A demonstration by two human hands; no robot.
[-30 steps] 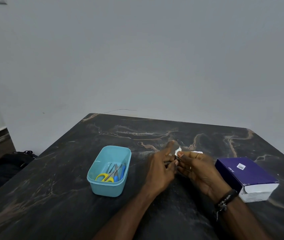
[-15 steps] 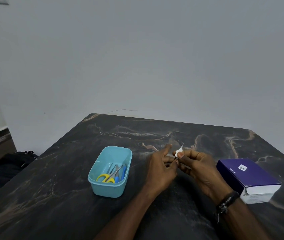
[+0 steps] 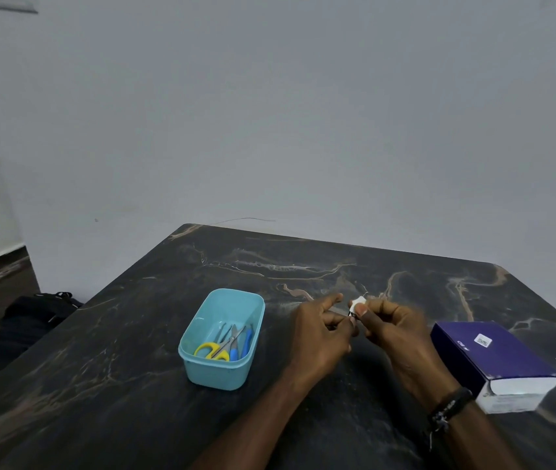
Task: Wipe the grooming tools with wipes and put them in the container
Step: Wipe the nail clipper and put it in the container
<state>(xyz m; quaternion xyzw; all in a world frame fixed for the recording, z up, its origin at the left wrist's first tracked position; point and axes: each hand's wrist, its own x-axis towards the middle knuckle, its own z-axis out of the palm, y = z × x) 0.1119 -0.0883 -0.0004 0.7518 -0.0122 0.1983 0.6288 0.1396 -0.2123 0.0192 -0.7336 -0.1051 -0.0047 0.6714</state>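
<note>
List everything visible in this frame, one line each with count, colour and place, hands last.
table: one, dark marbled, fills the lower frame.
container: one, light blue, open, on the table left of the hands.
scissors: one pair, yellow handles, inside the container.
other tools: several, some blue-handled, inside the container; exact count unclear.
box: one, purple and white, on the table at right.
bag: one, black, on the floor at left.
wipe: one, white, pinched in the right hand.
small metal tool: one, between both hands, mostly hidden.
wristband: one, black, right wrist.
left hand: holds the tool.
right hand: wipes it.
</note>
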